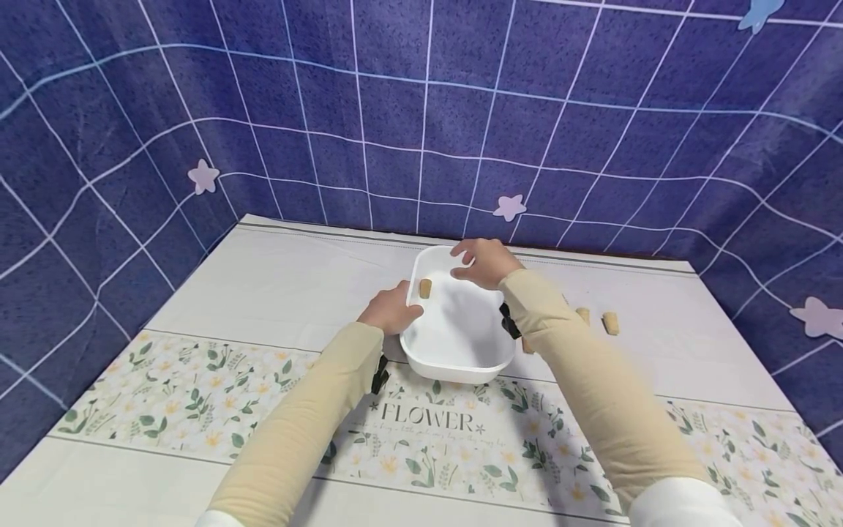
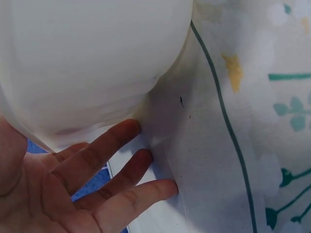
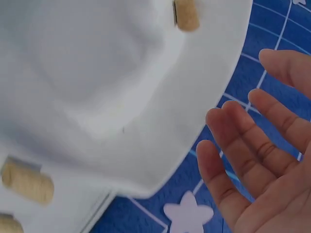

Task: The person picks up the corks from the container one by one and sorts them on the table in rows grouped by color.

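Observation:
A white plastic basin (image 1: 454,322) stands on the table, its near end at the printed floral band. My left hand (image 1: 391,310) grips its left wall, thumb over the rim; in the left wrist view the other fingers (image 2: 97,160) spread along the outside. One cork (image 1: 425,288) lies inside, near the left wall. Over the far right part of the basin hovers my right hand (image 1: 486,263), fingers loosely bent and nothing between them. The right wrist view shows that hand (image 3: 262,160) apart from the rim, with the cork (image 3: 186,14) farther in.
Right of the basin, two corks (image 1: 610,323) (image 1: 583,315) lie on the white tablecloth (image 1: 665,351). Another cork (image 1: 527,345) shows partly beneath the right forearm. A blue grid-patterned curtain (image 1: 395,110) with stars rises behind the table's far edge and along both sides.

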`<act>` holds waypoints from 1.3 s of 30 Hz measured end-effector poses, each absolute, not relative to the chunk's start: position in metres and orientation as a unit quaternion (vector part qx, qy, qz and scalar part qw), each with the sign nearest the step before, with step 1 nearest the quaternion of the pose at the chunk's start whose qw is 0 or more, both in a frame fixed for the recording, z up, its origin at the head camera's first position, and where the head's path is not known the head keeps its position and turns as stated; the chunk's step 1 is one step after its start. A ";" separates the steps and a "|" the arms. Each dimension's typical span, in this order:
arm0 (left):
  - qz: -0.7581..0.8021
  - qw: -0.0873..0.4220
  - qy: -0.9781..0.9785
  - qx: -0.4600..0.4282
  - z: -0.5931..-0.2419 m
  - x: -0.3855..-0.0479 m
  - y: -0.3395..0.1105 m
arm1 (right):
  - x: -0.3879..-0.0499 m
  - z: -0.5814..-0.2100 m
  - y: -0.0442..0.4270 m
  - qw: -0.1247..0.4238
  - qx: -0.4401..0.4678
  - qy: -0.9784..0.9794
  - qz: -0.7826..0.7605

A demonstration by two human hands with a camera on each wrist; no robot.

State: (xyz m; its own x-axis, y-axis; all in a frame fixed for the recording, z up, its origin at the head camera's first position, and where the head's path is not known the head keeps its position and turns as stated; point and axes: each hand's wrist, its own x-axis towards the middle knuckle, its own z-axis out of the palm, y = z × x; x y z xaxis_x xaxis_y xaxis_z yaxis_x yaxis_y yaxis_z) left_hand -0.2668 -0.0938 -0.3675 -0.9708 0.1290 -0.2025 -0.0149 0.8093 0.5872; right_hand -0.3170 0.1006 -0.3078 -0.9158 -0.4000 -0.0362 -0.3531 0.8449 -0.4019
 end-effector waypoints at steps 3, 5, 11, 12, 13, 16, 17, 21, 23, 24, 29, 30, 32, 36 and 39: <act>0.305 0.122 0.944 0.028 -0.367 -0.268 -0.095 | -0.321 -0.315 0.089 0.072 -0.194 0.958 -0.200; 0.301 0.122 0.945 0.031 -0.366 -0.268 -0.095 | -0.323 -0.319 0.083 0.078 -0.191 0.958 -0.201; 0.288 0.111 0.950 0.043 -0.366 -0.268 -0.096 | -0.326 -0.329 0.069 0.087 -0.182 0.960 -0.195; 0.285 0.109 0.951 0.045 -0.367 -0.269 -0.096 | -0.327 -0.330 0.067 0.088 -0.181 0.961 -0.191; 0.285 0.108 0.951 0.046 -0.367 -0.269 -0.095 | -0.327 -0.332 0.066 0.088 -0.179 0.962 -0.186; 0.285 0.108 0.952 0.042 -0.368 -0.269 -0.095 | -0.329 -0.337 0.061 0.090 -0.172 0.967 -0.167; 0.285 0.108 0.952 0.041 -0.368 -0.269 -0.095 | -0.330 -0.340 0.060 0.092 -0.170 0.968 -0.163; 0.284 0.114 0.951 0.038 -0.367 -0.269 -0.095 | -0.336 -0.352 0.057 0.095 -0.163 0.970 -0.156; 0.284 0.116 0.951 0.041 -0.366 -0.268 -0.095 | -0.338 -0.359 0.056 0.093 -0.159 0.970 -0.157; 0.284 0.116 0.951 0.041 -0.366 -0.267 -0.095 | -0.339 -0.362 0.056 0.091 -0.156 0.971 -0.158; 0.282 0.115 0.951 0.046 -0.363 -0.266 -0.095 | -0.336 -0.368 0.049 0.088 -0.142 0.974 -0.154; 0.282 0.116 0.951 0.046 -0.363 -0.266 -0.095 | -0.335 -0.368 0.047 0.087 -0.141 0.974 -0.152; 0.279 0.116 0.952 0.046 -0.363 -0.266 -0.095 | -0.333 -0.369 0.044 0.086 -0.138 0.976 -0.145; 0.276 0.113 0.953 0.051 -0.363 -0.266 -0.095 | -0.333 -0.371 0.040 0.083 -0.132 0.979 -0.131; 0.277 0.110 0.953 0.053 -0.363 -0.266 -0.096 | -0.337 -0.375 0.037 0.082 -0.128 0.981 -0.123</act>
